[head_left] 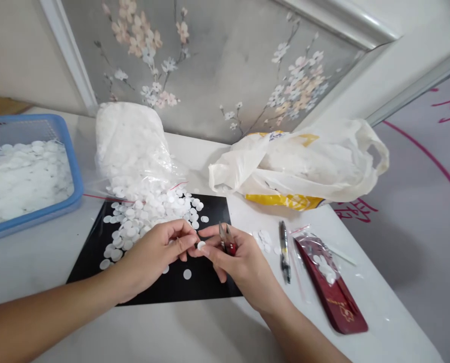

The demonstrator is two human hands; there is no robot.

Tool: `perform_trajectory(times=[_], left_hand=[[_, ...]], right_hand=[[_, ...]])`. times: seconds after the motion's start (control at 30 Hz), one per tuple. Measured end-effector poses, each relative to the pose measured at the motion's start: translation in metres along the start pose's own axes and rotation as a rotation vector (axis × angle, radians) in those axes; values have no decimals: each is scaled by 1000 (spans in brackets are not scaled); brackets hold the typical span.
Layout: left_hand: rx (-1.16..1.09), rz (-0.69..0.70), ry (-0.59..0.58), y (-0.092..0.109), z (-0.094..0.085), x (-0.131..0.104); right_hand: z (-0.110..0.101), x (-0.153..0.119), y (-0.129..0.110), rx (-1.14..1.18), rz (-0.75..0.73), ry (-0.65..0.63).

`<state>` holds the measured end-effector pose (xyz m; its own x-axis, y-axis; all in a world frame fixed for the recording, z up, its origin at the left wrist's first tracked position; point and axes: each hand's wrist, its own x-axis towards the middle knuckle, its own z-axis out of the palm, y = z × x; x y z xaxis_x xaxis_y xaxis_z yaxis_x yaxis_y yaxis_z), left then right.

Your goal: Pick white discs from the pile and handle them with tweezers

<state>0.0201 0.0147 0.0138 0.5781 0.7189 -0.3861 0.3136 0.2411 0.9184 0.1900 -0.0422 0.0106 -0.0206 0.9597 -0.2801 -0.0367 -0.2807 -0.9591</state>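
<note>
Over the black mat (164, 295), my left hand (160, 252) and my right hand (234, 254) meet at the fingertips. A small white disc (201, 245) is pinched by the thumb and finger of my right hand. That same hand also holds small red-handled scissors (230, 246), blades pointing up. My left hand is closed, its thumb and index finger pressed together beside the disc; what they grip is too small to make out. A heap of white discs (134, 227) lies on the mat, and a single disc (187, 274) rests below my hands.
A blue basket (75, 176) of white discs stands at left. Behind the mat are a clear bag of discs (132, 141) and a white plastic bag (304, 166). On the right lie a pen (284, 252), a dark red case (334, 297) and a small clear bag.
</note>
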Motion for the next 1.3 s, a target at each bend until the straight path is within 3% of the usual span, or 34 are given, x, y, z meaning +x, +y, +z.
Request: perform_trajectory(times=[0.27,0.4,0.47,0.6,0.67,0.83,0.97,1.13,1.3], left_hand=[[11,23,68,1,3,-4],[-93,-15,70,0,4,-4],[-175,-47,43,0,4,-4],[-279,-91,4,1,4,-4],[-265,-97,9,1,4,-5],[-209,-98,15,1,4,-7],[-292,-118,-18,3,4,-9],[-362,-140,-11,4,3,-10],[-408,-125,-13,2,3,-10]], right_hand=[[0,-5,-1,-90,-42,-19],[-23,-2,-3,-483,-198,162],[-39,-1,-5,-742,-181,253],[-58,-1,-6,-1081,-237,315],[-57,-4,-6,-1093,-312,320],[-34,-14,-6,-955,-349,169],[-18,-17,-1,-907,-539,83],[-12,-18,6,-909,-706,104],[-10,-20,8,-950,-754,106]])
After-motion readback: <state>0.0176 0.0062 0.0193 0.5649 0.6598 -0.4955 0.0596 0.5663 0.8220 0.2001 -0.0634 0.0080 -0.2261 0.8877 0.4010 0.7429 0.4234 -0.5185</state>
